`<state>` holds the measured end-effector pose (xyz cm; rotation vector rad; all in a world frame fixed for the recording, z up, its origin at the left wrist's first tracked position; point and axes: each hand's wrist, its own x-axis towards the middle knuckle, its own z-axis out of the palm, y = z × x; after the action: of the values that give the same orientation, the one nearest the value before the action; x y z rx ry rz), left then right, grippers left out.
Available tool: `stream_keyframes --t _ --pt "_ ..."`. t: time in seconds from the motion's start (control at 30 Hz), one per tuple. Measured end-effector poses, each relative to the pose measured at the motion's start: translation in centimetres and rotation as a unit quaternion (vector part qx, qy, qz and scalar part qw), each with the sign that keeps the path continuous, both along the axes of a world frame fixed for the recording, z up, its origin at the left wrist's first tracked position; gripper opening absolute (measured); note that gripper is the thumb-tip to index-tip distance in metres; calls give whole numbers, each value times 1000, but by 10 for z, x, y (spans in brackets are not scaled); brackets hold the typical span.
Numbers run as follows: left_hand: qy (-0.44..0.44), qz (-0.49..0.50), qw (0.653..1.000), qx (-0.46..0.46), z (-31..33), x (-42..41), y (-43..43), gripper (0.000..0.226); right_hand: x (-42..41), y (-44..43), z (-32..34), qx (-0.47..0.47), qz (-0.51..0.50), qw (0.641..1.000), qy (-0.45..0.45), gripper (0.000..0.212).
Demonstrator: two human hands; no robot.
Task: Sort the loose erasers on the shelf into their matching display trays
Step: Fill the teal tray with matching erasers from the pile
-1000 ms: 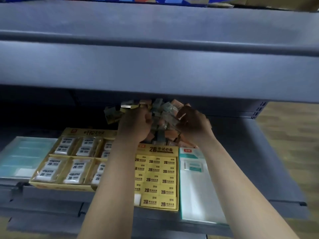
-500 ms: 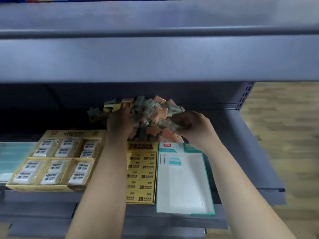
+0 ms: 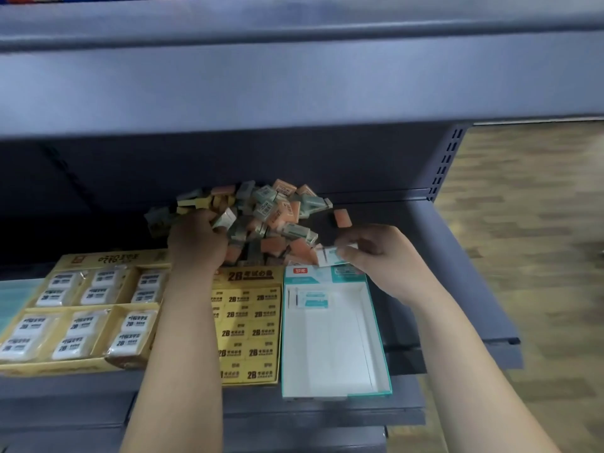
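Note:
A heap of loose erasers (image 3: 271,214), orange, green and yellow, lies at the back of the grey shelf. My left hand (image 3: 196,240) is dug into the heap's left side with fingers curled among the erasers. My right hand (image 3: 379,256) pinches a white-and-teal eraser (image 3: 330,256) just above the back end of the white-and-teal tray (image 3: 376,338). One matching eraser (image 3: 312,298) lies in that tray's back left corner. Left of it stands the yellow 2B tray (image 3: 250,325), full of yellow erasers.
A wider yellow tray (image 3: 75,367) of wrapped white erasers stands at the left, with a pale teal tray (image 3: 9,299) beyond it. The upper shelf board (image 3: 294,86) overhangs the heap. A single orange eraser (image 3: 341,219) lies apart at the heap's right.
My right hand has drawn back out of the heap toward me and to the right, now holding a white-and-teal eraser over the teal tray. My left hand stays in the heap.

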<state>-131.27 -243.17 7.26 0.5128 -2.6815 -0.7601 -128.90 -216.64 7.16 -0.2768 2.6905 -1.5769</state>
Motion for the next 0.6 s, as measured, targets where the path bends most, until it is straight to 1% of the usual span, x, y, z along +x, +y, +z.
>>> stream_keyframes --t 0.13,0.2,0.3,0.43,0.53,0.6 --pt "37 -39 997 61 8 40 13 22 9 2 -1 -88 19 995 -39 8" --pt "39 -50 995 73 7 54 21 24 13 1 -3 -124 33 990 -53 9" --pt "39 -88 992 79 2 66 34 24 17 1 -6 -153 59 984 -71 11" --pt "52 -118 984 125 -2 70 47 22 21 5 -6 -166 94 977 -96 21" --pt "51 -132 982 124 -3 71 55 21 24 10 -4 -173 96 975 -100 23" --pt "52 -135 982 121 -2 72 59 22 25 13 -2 -144 87 982 -89 23"
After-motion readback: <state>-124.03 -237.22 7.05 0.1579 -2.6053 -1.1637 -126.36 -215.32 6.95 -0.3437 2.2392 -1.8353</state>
